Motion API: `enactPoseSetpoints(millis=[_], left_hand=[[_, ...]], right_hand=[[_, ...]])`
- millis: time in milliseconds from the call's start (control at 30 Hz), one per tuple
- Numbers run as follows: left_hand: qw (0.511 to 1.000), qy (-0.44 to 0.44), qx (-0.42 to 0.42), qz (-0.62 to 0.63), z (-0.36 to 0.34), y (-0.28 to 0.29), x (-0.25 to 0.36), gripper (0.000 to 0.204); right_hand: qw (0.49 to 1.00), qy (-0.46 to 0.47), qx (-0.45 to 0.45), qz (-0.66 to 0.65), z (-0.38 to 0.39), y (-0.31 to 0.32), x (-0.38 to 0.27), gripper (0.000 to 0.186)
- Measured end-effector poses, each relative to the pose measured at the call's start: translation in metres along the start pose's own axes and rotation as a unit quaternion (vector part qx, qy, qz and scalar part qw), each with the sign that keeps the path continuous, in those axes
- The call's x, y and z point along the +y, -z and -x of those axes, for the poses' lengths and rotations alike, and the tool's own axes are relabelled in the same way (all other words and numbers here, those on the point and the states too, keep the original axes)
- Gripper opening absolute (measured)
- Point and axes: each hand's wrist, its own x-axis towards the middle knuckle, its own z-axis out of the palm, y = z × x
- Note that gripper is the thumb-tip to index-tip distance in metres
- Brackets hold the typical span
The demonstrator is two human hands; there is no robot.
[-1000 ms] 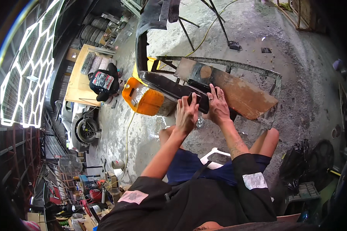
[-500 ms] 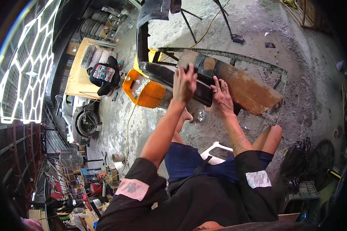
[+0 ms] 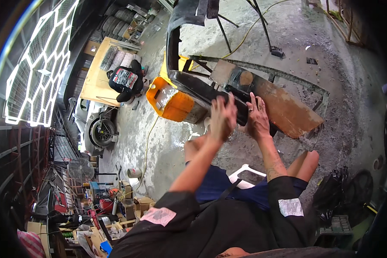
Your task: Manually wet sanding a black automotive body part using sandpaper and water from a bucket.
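A long, glossy black panel (image 3: 195, 85), shaped like a car bumper, runs from the top of the view down to my hands. My left hand (image 3: 222, 117) lies over its near end, fingers bent against the surface and smeared by motion; anything under them is hidden. At the tip of the panel, my right hand (image 3: 257, 119) rests with its fingers stretched out over the black edge. Just beyond lies a worn brown board (image 3: 284, 105) with a dark band across it, on a dark metal frame (image 3: 284, 79).
Left of the panel is a yellow-orange cut-open jerrycan (image 3: 176, 105). A person (image 3: 125, 81) crouches farther left near a wooden sheet (image 3: 99, 77) and a car wheel (image 3: 102, 131). Tools and boxes clutter the lower left. A yellow hose (image 3: 148, 146) crosses the floor.
My left hand has slid along the black panel toward me and its near end. The right hand stays on the panel's tip. The whole view has shifted, moving the scene rightward.
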Motion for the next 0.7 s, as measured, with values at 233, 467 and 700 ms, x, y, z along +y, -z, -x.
enactPoseSetpoints(millis=[233, 467, 700], left_hand=[[0.998, 0.009, 0.047, -0.045, -0.077, 0.048, -0.082, 0.044], [0.997, -0.081, 0.010, 0.014, 0.007, 0.034, -0.076, 0.062], [0.998, 0.004, 0.065, -0.017, -0.020, 0.034, -0.076, 0.045]], right_hand=[[0.996, -0.032, -0.052, -0.067, -0.013, 0.029, -0.022, 0.099], [0.994, -0.047, -0.075, -0.059, -0.012, 0.025, -0.020, 0.104], [0.998, -0.031, -0.047, -0.038, -0.008, 0.019, -0.014, 0.104]])
